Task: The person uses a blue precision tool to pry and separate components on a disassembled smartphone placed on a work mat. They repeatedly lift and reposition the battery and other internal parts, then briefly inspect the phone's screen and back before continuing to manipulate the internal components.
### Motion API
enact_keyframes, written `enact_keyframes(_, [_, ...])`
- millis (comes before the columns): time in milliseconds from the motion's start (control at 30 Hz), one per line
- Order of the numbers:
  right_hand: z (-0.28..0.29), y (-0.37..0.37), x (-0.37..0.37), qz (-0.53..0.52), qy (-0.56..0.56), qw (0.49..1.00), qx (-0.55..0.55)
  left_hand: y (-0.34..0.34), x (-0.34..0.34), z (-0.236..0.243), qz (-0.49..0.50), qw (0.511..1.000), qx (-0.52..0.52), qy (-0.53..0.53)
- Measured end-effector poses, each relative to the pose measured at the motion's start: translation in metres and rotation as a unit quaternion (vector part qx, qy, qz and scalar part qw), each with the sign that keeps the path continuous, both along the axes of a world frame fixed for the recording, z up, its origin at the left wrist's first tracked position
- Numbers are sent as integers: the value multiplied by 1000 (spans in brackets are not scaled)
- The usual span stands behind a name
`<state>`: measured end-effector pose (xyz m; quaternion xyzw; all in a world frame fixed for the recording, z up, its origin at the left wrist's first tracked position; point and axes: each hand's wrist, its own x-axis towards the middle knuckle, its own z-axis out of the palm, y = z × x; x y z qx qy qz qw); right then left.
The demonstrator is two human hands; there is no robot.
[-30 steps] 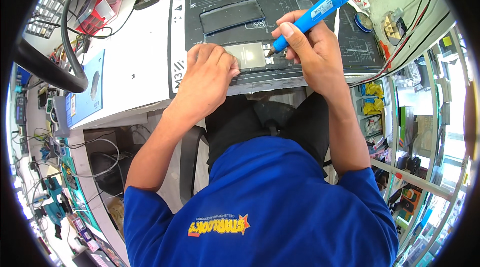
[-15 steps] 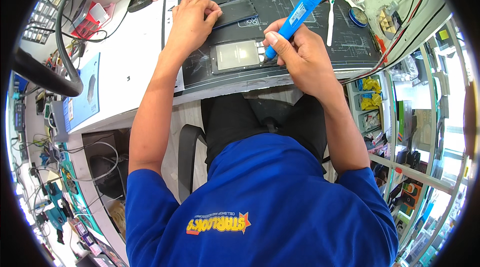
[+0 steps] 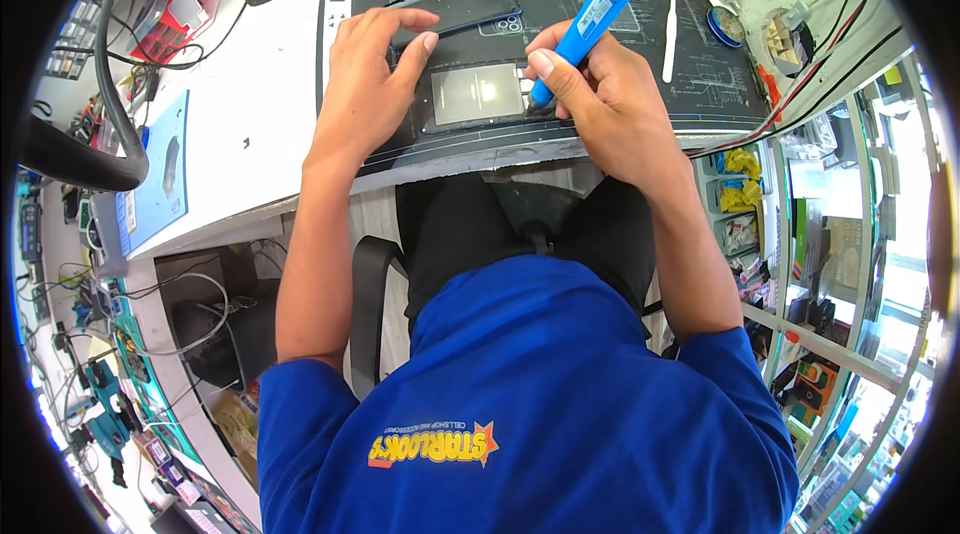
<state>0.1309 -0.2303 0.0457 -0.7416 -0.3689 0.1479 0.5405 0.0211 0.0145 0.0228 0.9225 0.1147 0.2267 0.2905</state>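
Phone point(image 3: 478, 99) open by the mat's point(image 3: 715, 102) near edge | dark cover point(image 3: 460, 4) off, beyond it | pale block still inside | right hand's point(image 3: 605, 84) fingers clamped on blue tool point(image 3: 605, 9) | left hand's point(image 3: 375, 74) apart

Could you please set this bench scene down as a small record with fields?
Right hand: grips blue screwdriver, tip down at opened phone's right end
Left hand: thumb and fingers apart, by dark phone panel; contact unclear
Opened phone: flat, silver-grey block facing up
Surface: black work mat
Mat's right side: white brush, round tin
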Motion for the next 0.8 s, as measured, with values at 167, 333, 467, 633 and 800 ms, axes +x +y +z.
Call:
enact_keyframes(167, [-2, -2, -1, 4, -2, 1000, 12, -20, -25, -8, -47, 999, 6, 16])
enact_keyframes(333, [-4, -1, -3, 7, -27, 999, 19, -33, -37, -18, -80, 995, 52, 34])
enact_keyframes(467, [-3, 0, -4, 12, -29, 999, 3, -35, -37, -23, -68, 995, 61, 32])
enact_keyframes(633, [0, 2, -3, 1, -26, 1000, -1, -36, -37, -26, -62, 996, 68, 12])
enact_keyframes(800, [0, 2, -2, -7, -22, 1000, -14, -36, -36, -29, -54, 996, 67, 0])
